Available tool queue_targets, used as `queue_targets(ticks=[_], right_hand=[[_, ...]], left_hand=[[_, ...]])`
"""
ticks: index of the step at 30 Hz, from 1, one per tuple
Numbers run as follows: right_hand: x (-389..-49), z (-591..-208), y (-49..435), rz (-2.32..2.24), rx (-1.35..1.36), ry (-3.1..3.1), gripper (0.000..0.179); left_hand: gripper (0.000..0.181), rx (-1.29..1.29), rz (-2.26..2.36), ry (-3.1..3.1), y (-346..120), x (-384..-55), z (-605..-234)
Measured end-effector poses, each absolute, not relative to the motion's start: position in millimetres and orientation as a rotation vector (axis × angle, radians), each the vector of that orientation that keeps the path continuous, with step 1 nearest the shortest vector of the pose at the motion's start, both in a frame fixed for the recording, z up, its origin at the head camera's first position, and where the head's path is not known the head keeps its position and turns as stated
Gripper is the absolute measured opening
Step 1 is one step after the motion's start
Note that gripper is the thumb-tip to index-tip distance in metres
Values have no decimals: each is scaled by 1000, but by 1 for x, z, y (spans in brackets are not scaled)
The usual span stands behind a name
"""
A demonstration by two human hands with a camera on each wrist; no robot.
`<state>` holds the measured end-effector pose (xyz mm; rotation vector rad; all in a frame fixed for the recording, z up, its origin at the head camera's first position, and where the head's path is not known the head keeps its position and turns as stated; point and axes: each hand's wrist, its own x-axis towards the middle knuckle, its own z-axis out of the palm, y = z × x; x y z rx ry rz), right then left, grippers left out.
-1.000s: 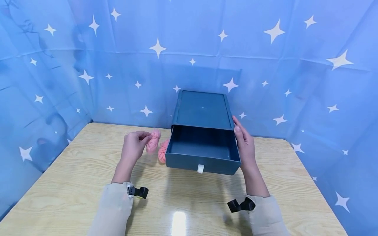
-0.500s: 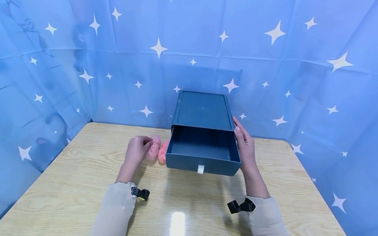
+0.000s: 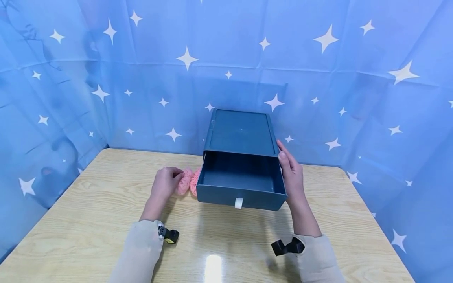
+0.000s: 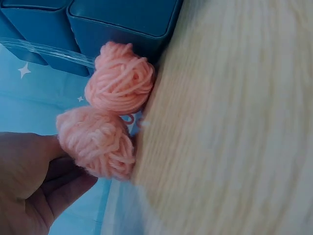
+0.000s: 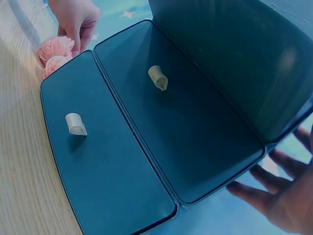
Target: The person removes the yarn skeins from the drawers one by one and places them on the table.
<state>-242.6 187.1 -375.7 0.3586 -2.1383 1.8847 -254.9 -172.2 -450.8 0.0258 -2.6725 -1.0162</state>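
My left hand (image 3: 165, 181) pinches a ball of pale pink yarn (image 3: 184, 182) at the left of a dark blue drawer unit (image 3: 242, 131). A second, deeper pink yarn ball (image 4: 120, 81) sits between it and the unit; in the left wrist view the two balls touch, low at the tabletop. My right hand (image 3: 293, 173) rests along the unit's right side, its fingers (image 5: 247, 196) extended and spread. The top drawer (image 3: 212, 193) is pulled out, with a bare interior and a white pull tab (image 3: 238, 203) on its front.
Two lower drawer fronts (image 5: 190, 142) with white tabs (image 5: 76, 125) are closed beneath the pulled-out drawer. The unit stands at the back of a wood-grain table (image 3: 88, 220). Behind it hangs a blue curtain (image 3: 226, 43) with white stars.
My left hand has lowered the pale yarn ball slightly, down beside the other one, shifting a little right. The right hand keeps its place on the unit, and the drawer stays pulled out.
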Motion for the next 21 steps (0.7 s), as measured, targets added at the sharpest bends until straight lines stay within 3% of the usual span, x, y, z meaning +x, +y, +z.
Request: queue_targets(ticks=[5,11,21], right_hand=[[-243,-376,187,1881,355,-2145,48],[-244,-376,187,1862,361,-2147,48],[-245,-376,187,1882,340,-2144,47]], left_hand=[[28,66,-989,-2672,-173,-247,-434],[30,26,-935,-2505,-160,-225,-387],[31,-135,-1014,-2261,-120,-153,-315]])
